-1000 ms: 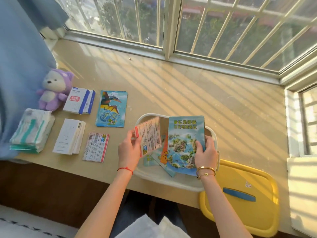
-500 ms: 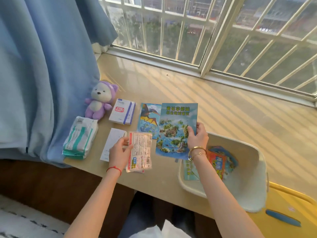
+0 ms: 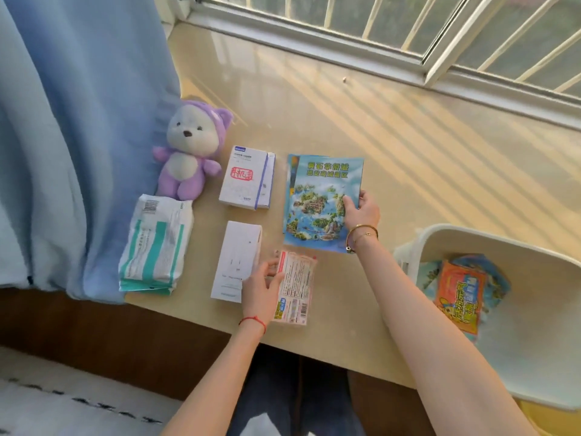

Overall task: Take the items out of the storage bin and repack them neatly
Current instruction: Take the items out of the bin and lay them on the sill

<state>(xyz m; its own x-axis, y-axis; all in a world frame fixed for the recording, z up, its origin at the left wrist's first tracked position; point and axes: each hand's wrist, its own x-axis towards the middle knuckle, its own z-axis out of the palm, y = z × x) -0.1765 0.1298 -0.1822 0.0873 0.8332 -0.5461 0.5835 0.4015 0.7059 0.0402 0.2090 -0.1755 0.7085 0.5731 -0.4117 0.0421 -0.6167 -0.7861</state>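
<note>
Left grip (image 3: 263, 286) is spread on pink packet (image 3: 297, 291), now laid on desk (image 3: 393, 146) beside white box (image 3: 235, 262) | right grip (image 3: 361, 212) is pinched on map booklet (image 3: 320, 202), now set flat upon another booklet (image 3: 291, 171) | storage bin (image 3: 471, 236) is seen at right, leaflets (image 3: 460, 297) inside.

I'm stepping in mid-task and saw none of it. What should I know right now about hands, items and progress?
Left hand open, touching the pink packet on the ledge.
Right hand pinches the map booklet, lying over another booklet.
Already out: plush toy, striped box, white box, green-striped pack.
Left: empty the leaflets from the storage bin, then repack everything.
</note>
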